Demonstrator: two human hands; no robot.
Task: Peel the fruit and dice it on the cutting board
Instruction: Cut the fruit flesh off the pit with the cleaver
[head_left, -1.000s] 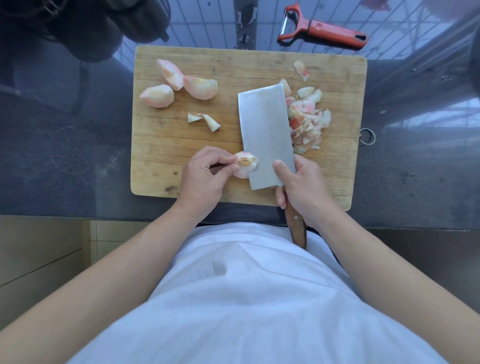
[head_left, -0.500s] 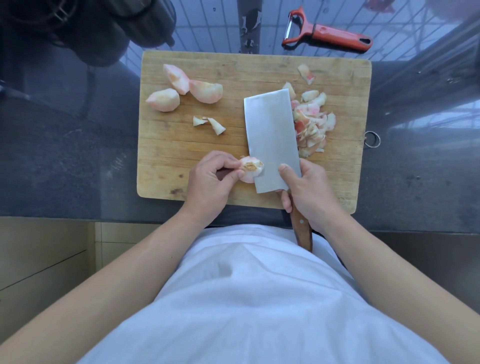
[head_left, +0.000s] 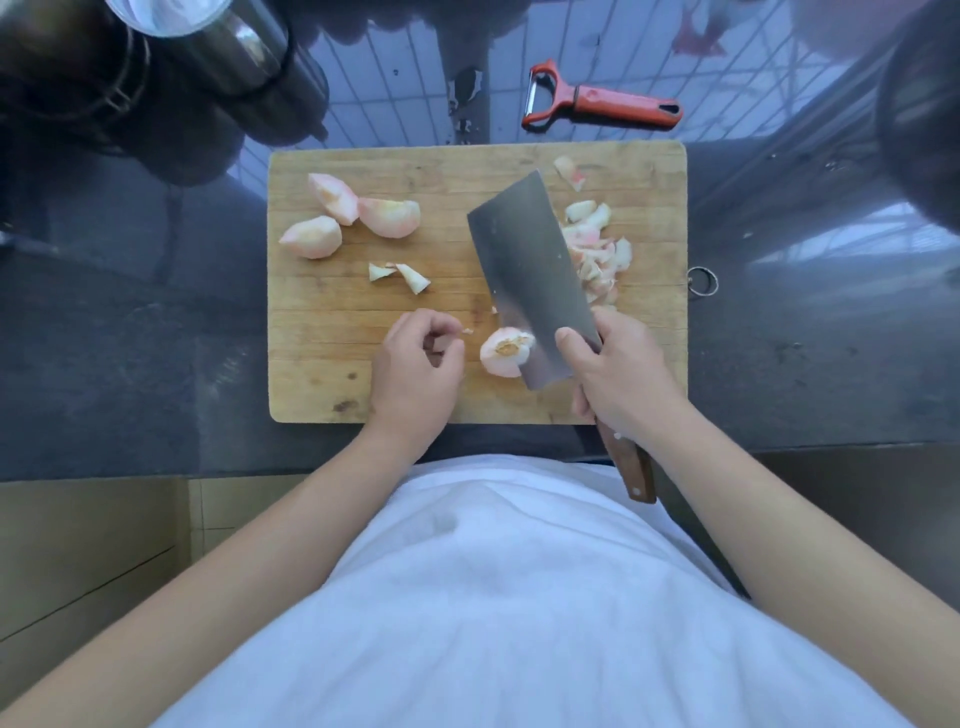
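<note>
View from above a wooden cutting board (head_left: 322, 384) on a dark desk. Half a second ago the left hand (head_left: 415, 371) pinched the fruit core piece (head_left: 503, 352); now it has let go and sits just left of it, fingers loosely curled, its grip holding nothing. The right hand (head_left: 621, 374) still grips the cleaver (head_left: 530, 270), whose blade has swung to a slant and touches the core's right side. Three peeled wedges (head_left: 349, 221) lie at the far left of the board, a heap of peelings (head_left: 597, 249) at the right, a red peeler (head_left: 602, 101) beyond. The flesh looks trimmed off the core; dicing the wedges remains
</note>
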